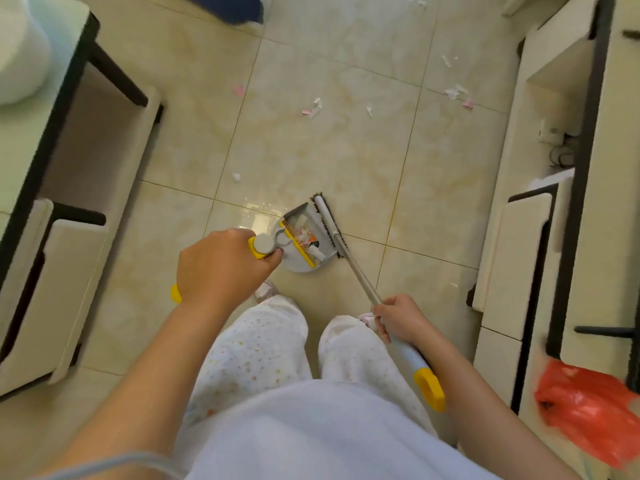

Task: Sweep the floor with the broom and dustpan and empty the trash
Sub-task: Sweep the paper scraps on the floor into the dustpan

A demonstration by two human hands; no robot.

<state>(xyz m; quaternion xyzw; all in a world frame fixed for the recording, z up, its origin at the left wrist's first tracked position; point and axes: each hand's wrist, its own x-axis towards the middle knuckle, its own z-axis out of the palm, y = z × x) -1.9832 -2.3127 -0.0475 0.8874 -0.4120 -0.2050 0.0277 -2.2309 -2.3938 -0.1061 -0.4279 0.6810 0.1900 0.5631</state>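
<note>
Looking down through the head camera, I see the left hand curled tight round the yellow-and-grey top of the dustpan's upright handle. The right hand is clamped round the broom handle, just above its pale blue grip with the yellow end.

The grey dustpan sits on the tiled floor, about midway between the floor's left and right edges and just ahead of the person's dotted trouser legs. The broom head lies against the pan's open right side, dark bristles touching the floor. Inside the pan I can make out a few collected scraps, white, pink and orange, beside its yellow comb strip.

More paper bits lie scattered farther out on the floor: 1 small white piece nearer the left edge, a pink one beyond it, and a cluster close to the right edge by the cabinets. An orange plastic bag hangs at the near right.
</note>
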